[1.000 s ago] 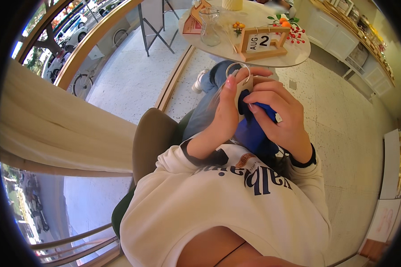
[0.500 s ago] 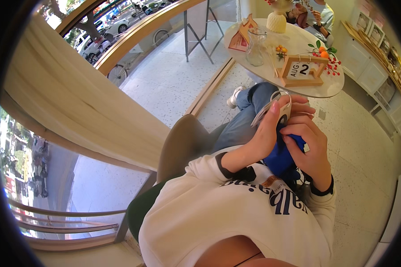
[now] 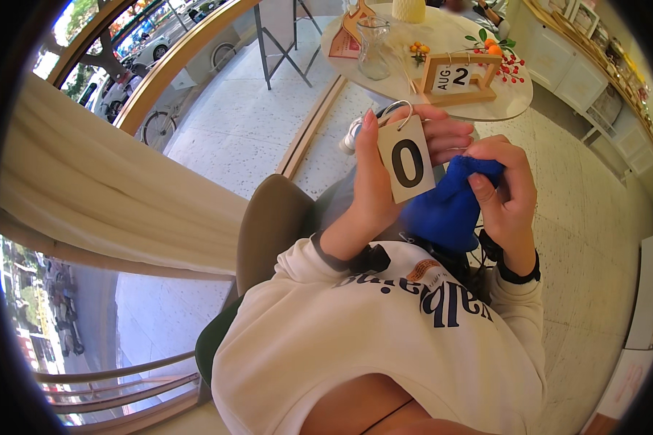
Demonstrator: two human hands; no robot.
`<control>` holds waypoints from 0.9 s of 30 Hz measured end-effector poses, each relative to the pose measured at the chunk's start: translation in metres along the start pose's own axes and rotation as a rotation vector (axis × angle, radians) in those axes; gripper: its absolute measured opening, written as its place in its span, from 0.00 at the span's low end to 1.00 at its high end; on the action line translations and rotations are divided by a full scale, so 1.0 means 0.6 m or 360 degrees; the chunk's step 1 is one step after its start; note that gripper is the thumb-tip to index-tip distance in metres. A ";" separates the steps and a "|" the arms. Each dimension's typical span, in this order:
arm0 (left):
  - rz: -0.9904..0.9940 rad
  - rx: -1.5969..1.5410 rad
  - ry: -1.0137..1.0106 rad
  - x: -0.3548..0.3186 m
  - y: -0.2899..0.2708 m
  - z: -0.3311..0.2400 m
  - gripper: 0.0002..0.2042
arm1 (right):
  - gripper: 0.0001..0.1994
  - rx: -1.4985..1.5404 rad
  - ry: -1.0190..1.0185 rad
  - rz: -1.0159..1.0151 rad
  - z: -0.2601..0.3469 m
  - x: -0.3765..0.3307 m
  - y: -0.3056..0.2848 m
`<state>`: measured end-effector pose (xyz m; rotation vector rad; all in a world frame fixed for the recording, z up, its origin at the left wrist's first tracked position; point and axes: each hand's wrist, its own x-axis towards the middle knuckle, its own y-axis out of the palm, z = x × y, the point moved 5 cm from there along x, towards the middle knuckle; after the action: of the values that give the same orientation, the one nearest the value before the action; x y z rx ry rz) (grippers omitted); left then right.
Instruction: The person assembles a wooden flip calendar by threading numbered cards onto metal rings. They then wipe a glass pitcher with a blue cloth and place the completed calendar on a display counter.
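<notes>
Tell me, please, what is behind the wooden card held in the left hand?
Behind the wooden card are the left hand's fingers and part of the blue cloth gripped by the right hand. The card's back face is hidden.

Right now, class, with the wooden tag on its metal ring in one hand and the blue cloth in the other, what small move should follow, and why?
Probably bring the blue cloth, pinched in the right hand, onto the pale wooden tag and wipe its face. The left hand holds the tag upright, face clear, with the cloth just beside it.
</notes>
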<state>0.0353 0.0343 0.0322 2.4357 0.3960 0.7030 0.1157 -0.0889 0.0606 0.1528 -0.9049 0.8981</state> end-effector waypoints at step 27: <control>-0.0098 -0.0201 -0.0365 0.003 -0.011 0.031 0.32 | 0.21 -0.1016 -0.0235 0.0414 0.001 0.008 0.028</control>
<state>0.0465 0.0322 0.0157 2.3407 0.3236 0.4041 0.1048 -0.0754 0.0606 -0.4625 -1.3283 0.8007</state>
